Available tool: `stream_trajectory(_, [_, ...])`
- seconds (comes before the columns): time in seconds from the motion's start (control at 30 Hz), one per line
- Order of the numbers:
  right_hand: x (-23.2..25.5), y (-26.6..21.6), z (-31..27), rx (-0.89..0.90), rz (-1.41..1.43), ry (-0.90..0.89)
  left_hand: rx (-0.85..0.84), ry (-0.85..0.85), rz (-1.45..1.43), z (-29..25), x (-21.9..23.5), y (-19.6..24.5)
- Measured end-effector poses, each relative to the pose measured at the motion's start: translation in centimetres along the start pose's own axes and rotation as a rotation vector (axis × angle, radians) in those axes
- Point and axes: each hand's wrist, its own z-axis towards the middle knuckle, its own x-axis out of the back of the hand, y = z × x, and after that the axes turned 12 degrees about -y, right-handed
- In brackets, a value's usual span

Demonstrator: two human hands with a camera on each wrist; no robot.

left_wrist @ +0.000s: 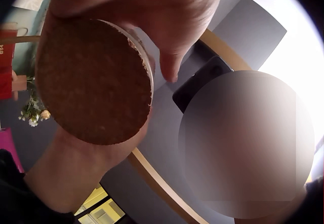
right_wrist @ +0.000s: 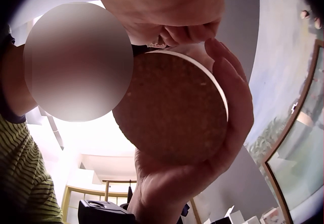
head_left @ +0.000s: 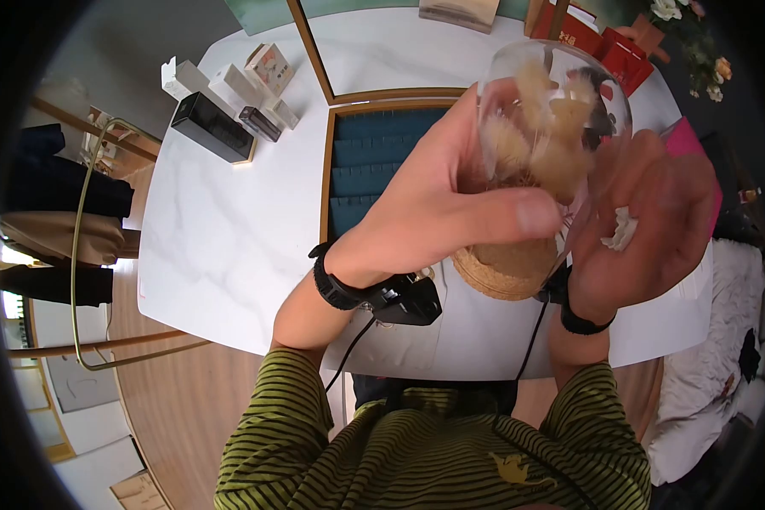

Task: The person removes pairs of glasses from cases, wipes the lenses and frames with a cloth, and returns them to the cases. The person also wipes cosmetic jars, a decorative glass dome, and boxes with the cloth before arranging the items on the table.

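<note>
A clear glass dome (head_left: pixel 599 170) with fluffy dried flowers (head_left: pixel 561 153) inside is held up above the table and tilted. Its round cork base (head_left: pixel 506 268) faces down toward both wrist cameras, where the cork underside (left_wrist: pixel 96 82) fills much of the view. My left hand (head_left: pixel 438 212) grips the dome, its thumb across the near side and its fingers behind the glass. On the right side of the dome, my right hand (head_left: pixel 659 225) curls round a crumpled white tissue (head_left: pixel 622 229), close against the glass. In the right wrist view, the right fingers (right_wrist: pixel 190 34) are bent above the cork.
A wooden-framed case (head_left: pixel 374 161) with teal lining stands open behind my left forearm. Farther left on the white table (head_left: pixel 221 221) are a black box (head_left: pixel 212 127) and several small white boxes (head_left: pixel 234 85). Red boxes (head_left: pixel 625 64) and flowers (head_left: pixel 693 68) are at the back right. Cables hang from both wrists.
</note>
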Motion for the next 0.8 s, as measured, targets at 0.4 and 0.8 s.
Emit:
stream_trajectory(0.4, [0.8,0.7,0.5,-0.078,-0.137,-0.146,-0.031,0.107,-0.240,0.7,0.0,-0.7])
stream_trajectory(0.8, [-0.7,0.5,0.4,-0.047,-0.211,-0.191,-0.139,0.182,-0.285,0.7,0.1,-0.5])
